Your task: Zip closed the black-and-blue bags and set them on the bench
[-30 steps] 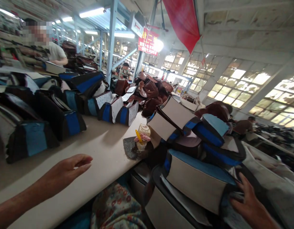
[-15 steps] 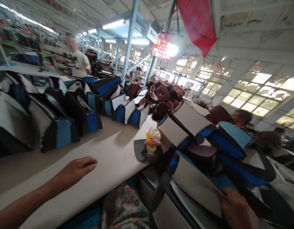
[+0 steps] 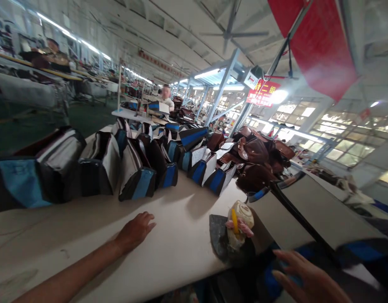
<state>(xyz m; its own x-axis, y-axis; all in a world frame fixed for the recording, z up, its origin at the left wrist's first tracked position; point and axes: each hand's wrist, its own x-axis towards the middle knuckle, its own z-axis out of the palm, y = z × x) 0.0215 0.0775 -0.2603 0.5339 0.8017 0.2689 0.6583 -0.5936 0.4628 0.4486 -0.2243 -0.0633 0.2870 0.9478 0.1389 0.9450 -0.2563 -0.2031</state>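
Seemingly midway: bags (image 3: 142, 184) line the desk's (image 3: 181, 235) far edge, heaped bags (image 3: 329, 206) its right.
Left hand (image 3: 137, 231) and right hand (image 3: 307, 275) look empty.

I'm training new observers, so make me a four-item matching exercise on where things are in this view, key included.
1. left hand
2. right hand
3. brown bags
4. round bundle with a yellow strip

A. in a heap, farther back
B. at the lower right, near the pale-panelled pieces
C. on a dark slab
D. at the bare part of the pale tabletop

Pairs: 1-D, 2-B, 3-A, 4-C
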